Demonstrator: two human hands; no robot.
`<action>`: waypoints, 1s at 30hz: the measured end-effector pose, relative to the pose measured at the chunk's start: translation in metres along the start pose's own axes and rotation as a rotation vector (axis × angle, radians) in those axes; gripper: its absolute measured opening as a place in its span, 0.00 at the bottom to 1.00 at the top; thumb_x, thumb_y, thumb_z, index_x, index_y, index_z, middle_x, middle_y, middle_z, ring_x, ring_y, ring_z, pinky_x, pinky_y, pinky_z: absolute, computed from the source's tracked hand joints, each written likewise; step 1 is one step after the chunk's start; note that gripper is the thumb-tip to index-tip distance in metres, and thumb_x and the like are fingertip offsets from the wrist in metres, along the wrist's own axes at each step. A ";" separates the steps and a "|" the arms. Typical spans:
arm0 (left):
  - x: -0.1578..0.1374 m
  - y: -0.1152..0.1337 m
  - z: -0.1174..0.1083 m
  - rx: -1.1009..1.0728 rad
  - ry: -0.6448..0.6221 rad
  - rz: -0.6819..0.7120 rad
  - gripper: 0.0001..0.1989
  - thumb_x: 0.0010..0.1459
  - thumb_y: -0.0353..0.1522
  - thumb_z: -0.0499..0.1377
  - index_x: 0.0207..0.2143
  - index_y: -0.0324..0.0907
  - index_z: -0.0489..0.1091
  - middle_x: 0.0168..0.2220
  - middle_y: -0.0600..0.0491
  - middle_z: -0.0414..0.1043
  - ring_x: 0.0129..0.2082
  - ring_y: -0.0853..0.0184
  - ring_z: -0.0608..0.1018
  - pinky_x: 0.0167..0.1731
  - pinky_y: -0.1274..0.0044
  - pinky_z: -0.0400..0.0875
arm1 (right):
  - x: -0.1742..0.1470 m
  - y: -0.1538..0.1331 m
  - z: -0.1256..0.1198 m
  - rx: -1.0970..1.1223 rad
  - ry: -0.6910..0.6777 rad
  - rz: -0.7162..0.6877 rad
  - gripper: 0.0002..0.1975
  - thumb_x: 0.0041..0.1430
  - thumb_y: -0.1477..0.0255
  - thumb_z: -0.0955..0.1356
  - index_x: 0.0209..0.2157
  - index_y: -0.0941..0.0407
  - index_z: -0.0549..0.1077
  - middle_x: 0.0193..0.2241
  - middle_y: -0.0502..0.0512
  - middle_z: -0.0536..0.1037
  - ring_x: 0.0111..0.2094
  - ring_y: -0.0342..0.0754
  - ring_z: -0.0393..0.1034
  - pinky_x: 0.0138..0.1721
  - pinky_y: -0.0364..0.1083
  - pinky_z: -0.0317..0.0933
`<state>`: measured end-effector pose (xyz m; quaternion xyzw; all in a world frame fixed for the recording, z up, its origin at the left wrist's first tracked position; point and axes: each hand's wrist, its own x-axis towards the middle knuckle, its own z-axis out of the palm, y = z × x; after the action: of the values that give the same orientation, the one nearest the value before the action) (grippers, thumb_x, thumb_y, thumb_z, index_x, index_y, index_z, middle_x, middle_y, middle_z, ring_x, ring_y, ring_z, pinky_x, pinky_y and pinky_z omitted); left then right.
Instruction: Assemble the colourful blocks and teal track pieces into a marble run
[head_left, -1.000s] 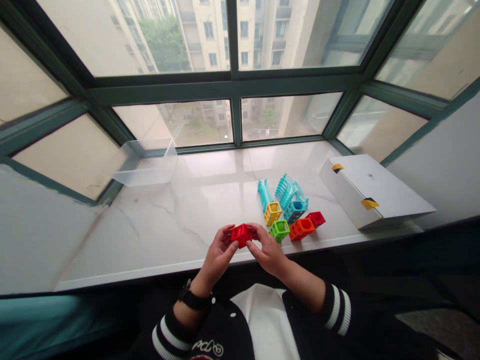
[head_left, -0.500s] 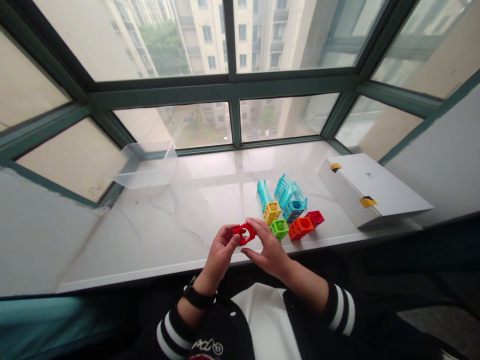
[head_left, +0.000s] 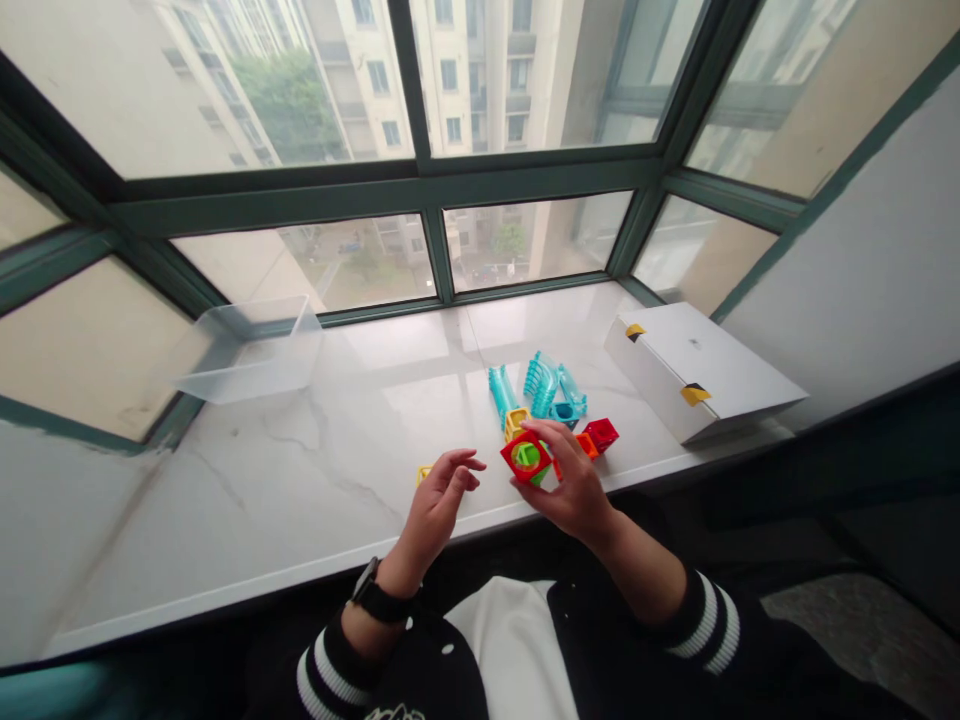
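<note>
Head view: the right hand [head_left: 576, 490] grips a red, square-ended, hollow plastic block [head_left: 511, 454], its long axis unclear; the block sits just right of, and apart from, the left hand [head_left: 437, 498], which is empty, fingers loosely extended.

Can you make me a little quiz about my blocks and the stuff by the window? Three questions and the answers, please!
1. Which hand is holding the red block: left or right?
2. True or false: in the picture, the clear bin is to the left of the white box.
3. Which colour shows through the round hole in the red block?
A) blue
B) green
C) orange

Key:
1. The right hand.
2. True.
3. B, green.
</note>
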<state>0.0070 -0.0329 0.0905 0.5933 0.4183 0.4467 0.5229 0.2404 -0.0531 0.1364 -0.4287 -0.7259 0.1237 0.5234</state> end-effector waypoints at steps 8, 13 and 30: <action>0.040 -0.058 -0.015 0.844 0.015 0.162 0.15 0.71 0.39 0.54 0.54 0.44 0.73 0.51 0.45 0.79 0.53 0.54 0.78 0.57 0.61 0.69 | -0.030 0.046 -0.067 -0.141 0.129 0.277 0.29 0.60 0.63 0.76 0.61 0.50 0.69 0.56 0.61 0.77 0.58 0.61 0.73 0.61 0.62 0.69; 0.054 -0.086 -0.010 1.258 0.020 0.103 0.17 0.71 0.39 0.53 0.54 0.43 0.75 0.51 0.43 0.78 0.52 0.52 0.77 0.55 0.62 0.66 | -0.049 0.073 -0.084 -0.148 0.240 0.418 0.30 0.60 0.62 0.75 0.62 0.50 0.68 0.58 0.60 0.76 0.59 0.60 0.73 0.63 0.62 0.67; 0.054 -0.082 -0.005 1.390 -0.051 -0.015 0.17 0.72 0.39 0.50 0.45 0.47 0.78 0.40 0.49 0.81 0.42 0.57 0.79 0.41 0.69 0.63 | -0.061 0.139 -0.088 -0.301 0.243 0.514 0.31 0.60 0.56 0.73 0.61 0.54 0.72 0.57 0.65 0.78 0.57 0.63 0.74 0.60 0.64 0.68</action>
<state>0.0131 0.0288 0.0143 0.7980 0.5989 0.0578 0.0344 0.3898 -0.0395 0.0460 -0.6823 -0.5362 0.0912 0.4885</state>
